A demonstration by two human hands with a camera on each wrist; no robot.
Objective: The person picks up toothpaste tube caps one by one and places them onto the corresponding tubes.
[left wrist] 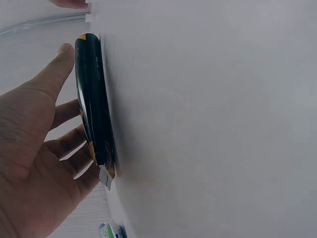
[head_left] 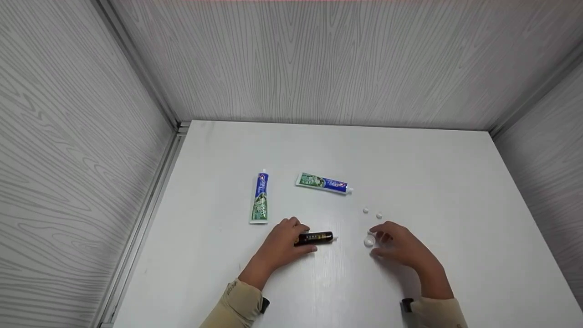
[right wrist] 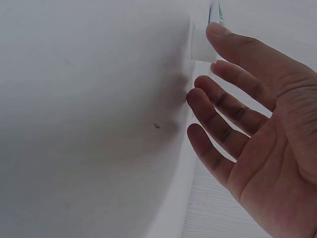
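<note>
Head view: the round white cap (head_left: 369,241) could skid or roll away if one fingertip of your right hand (head_left: 400,245) nudges it before the thumb meets its other side. Squeeze the glossy black tube with gold print (head_left: 317,238) too hard and its thin white nozzle (head_left: 335,238) might ooze. The cap sits on the white table (head_left: 432,182) between your right thumb and forefinger, spread and not pinching it. Your left hand (head_left: 283,241) straddles the tube's rear part, fingers curved round its far side; how firmly, I cannot tell.
</note>
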